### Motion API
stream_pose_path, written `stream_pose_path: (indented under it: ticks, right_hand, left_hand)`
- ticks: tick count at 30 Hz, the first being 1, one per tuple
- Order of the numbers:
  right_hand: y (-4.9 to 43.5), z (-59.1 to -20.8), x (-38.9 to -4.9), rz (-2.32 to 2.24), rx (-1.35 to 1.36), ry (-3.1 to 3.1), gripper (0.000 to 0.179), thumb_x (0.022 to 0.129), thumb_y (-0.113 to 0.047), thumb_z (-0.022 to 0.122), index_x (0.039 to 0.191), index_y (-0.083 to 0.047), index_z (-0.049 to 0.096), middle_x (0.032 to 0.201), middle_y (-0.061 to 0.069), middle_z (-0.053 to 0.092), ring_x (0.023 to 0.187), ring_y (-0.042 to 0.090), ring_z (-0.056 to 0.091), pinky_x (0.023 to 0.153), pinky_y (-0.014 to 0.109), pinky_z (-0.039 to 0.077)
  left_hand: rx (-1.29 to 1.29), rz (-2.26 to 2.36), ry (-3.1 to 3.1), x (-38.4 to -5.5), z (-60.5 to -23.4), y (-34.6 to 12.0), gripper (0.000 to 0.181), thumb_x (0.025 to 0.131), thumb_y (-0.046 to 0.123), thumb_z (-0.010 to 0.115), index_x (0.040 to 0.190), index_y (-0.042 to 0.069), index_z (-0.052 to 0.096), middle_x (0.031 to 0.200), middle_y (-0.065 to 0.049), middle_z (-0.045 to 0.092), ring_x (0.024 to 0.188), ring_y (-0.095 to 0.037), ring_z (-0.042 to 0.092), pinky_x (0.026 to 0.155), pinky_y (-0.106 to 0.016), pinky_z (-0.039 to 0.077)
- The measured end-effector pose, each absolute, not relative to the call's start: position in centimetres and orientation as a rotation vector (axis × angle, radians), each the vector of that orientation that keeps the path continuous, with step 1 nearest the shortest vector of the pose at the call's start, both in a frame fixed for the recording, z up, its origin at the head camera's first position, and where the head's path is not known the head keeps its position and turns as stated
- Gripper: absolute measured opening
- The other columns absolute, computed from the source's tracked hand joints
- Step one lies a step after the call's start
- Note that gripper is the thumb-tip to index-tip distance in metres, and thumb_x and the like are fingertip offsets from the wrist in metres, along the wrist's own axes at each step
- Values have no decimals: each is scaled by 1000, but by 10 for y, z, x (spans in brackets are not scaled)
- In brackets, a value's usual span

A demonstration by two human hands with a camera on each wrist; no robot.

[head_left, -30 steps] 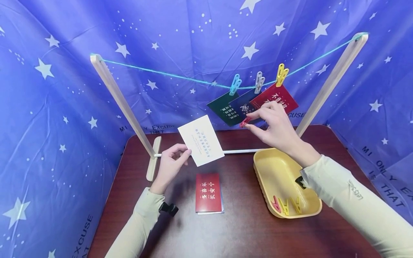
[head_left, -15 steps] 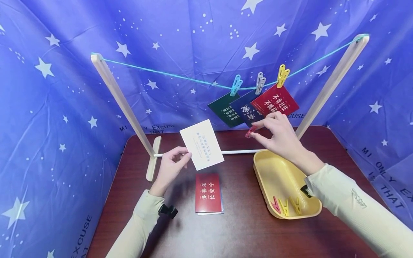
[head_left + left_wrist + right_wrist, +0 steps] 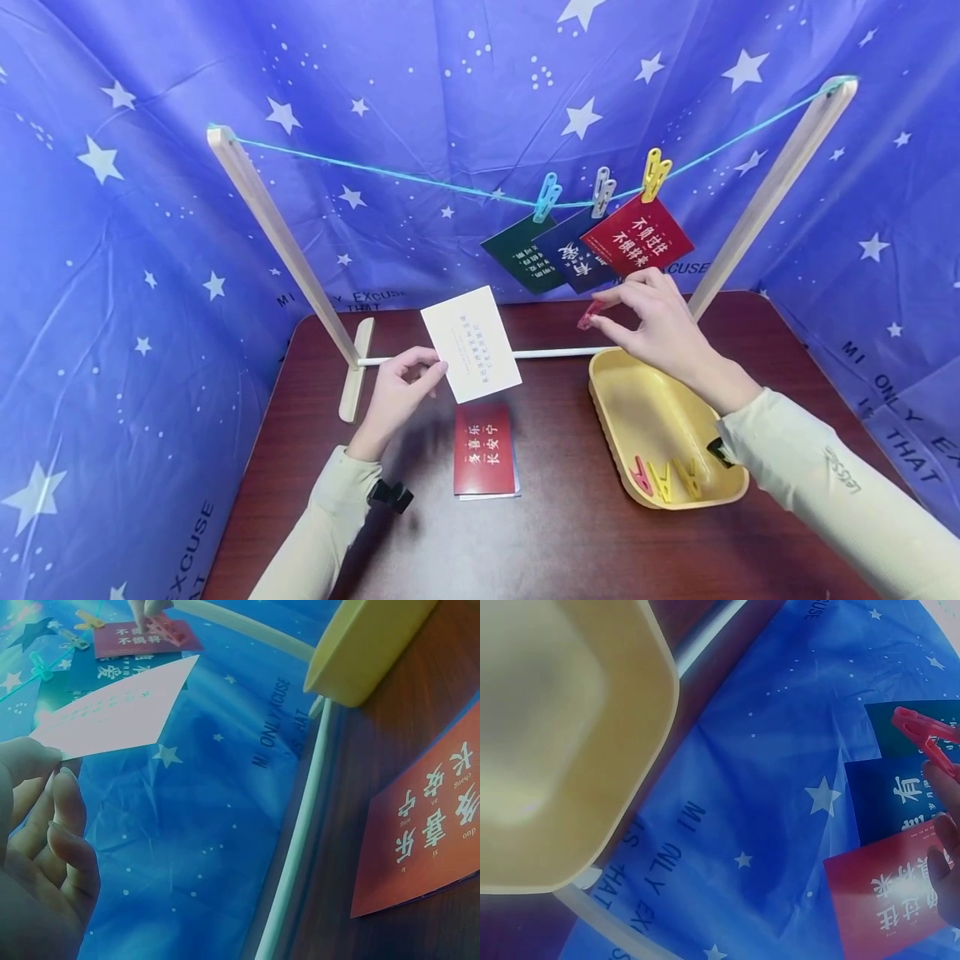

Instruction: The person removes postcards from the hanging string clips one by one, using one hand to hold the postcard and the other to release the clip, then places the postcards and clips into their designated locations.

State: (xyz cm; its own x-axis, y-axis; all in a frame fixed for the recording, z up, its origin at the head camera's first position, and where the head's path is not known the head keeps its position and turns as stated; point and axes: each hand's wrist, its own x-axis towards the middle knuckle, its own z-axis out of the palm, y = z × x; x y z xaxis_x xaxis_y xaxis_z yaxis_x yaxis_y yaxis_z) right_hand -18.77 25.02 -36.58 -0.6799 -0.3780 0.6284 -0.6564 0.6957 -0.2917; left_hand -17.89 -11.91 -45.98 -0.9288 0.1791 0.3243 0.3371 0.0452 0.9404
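My left hand [image 3: 401,396] pinches a white card [image 3: 472,343] with printed lines by its left edge, above the table. To the right, my right hand [image 3: 660,329] holds a red clothespin [image 3: 589,314] between thumb and fingertips; the right wrist view shows its pin [image 3: 926,731] pointing away from the fingers. Three cards hang from the turquoise string [image 3: 390,172]: a green card [image 3: 528,254] under a blue clothespin [image 3: 548,198], a dark blue card [image 3: 573,250] under a grey clothespin [image 3: 603,193], and a red card [image 3: 637,236] under a yellow clothespin [image 3: 656,176].
Wooden posts [image 3: 281,242] carry the string, joined below by a white rod [image 3: 558,354]. A red-topped stack of cards [image 3: 483,450] lies on the brown table [image 3: 555,533]. At right stands a yellow basket [image 3: 611,450] with several clothespins [image 3: 660,482]. Starry blue cloth [image 3: 450,83] surrounds it.
My right hand has drawn back down and to the right with the red clothespin, uncovering more of the hanging red card. The white card in my left hand has sunk slightly.
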Motion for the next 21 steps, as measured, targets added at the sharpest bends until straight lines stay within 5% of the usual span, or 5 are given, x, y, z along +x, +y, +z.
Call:
stream_pose_path:
  ticks: [12, 21]
  right_hand:
    - [256, -374, -182, 692, 777, -2421, 29, 77, -7, 89, 104, -4, 78, 91, 7, 78, 96, 26, 51, 85, 46, 35]
    - [260, -385, -181, 675, 781, -2411, 31, 75, -7, 89, 104, -2, 78, 89, 8, 78, 90, 25, 49, 80, 43, 34]
  left_hand:
    - [-535, -2043, -2207, -175, -465, -118, 8, 94, -3, 71, 99, -9, 70, 84, -30, 65, 55, -16, 59, 53, -29, 51]
    - [-519, -2034, -2234, -173, -474, -116, 10, 94, -2, 72, 102, -9, 72, 82, -20, 69, 56, -20, 59, 52, -26, 49]
